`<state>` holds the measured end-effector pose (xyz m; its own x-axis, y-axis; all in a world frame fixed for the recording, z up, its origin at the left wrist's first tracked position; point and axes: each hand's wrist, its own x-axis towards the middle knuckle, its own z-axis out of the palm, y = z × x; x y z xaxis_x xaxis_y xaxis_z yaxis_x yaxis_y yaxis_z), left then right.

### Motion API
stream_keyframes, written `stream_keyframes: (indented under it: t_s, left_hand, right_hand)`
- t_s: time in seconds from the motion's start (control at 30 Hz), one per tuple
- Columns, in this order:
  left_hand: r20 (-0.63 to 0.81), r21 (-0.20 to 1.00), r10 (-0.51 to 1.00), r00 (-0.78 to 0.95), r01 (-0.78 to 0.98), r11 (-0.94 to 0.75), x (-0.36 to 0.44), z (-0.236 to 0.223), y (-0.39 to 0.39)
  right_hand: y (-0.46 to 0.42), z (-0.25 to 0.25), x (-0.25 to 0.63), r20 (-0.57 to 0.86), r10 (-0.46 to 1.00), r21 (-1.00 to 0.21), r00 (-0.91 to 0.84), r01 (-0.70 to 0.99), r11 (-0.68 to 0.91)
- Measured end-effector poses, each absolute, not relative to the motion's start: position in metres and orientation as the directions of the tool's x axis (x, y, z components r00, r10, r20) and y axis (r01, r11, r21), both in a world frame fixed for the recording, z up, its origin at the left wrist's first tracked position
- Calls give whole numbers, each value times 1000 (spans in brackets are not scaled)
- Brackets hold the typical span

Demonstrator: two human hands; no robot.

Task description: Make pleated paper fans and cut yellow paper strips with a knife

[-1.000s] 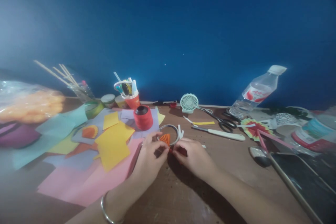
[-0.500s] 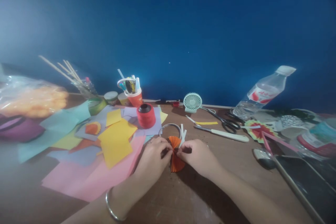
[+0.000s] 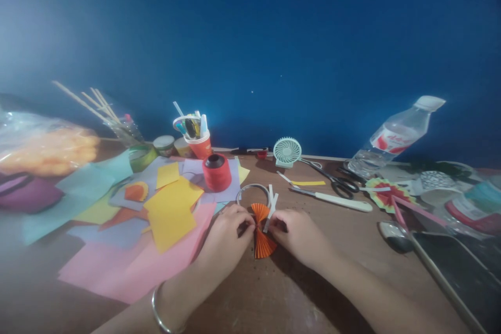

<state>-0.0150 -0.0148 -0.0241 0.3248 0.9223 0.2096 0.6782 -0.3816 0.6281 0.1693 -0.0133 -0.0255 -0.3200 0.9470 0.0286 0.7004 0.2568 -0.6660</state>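
Note:
An orange pleated paper fan (image 3: 264,245), narrow at its waist and flared at both ends, lies on the table in front of me. At its waist, the closed fingertips of my left hand (image 3: 230,232) pinch the left side. My right hand (image 3: 295,229) is also closed in a pinch, just right of the waist; what its fingers hold, if anything, is too small to make out. White paper strips (image 3: 271,203) lie right beside those fingers. Behind the fan rests a roll of tape (image 3: 239,195), seen as a pale ring.
Left are coloured paper sheets (image 3: 172,219) and a red thread spool (image 3: 217,173). Behind stand a cup of tools (image 3: 199,146) and a small fan (image 3: 287,152). Rightward lie a white-handled knife (image 3: 344,202), scissors (image 3: 343,186), a tilted bottle (image 3: 399,135) and a phone (image 3: 454,266).
My right hand has shifted slightly right, away from the fan's waist, uncovering more of the pleats and the white strips. My left hand stays at the waist.

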Motion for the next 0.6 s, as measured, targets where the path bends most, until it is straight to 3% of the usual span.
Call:
stream_keyframes:
  t_s: [0.6]
  left_hand:
    - [199, 651, 936, 290, 675, -347, -18, -22, -15]
  right_hand:
    - [-12, -27, 169, 37, 948, -552, -315, 784, 282]
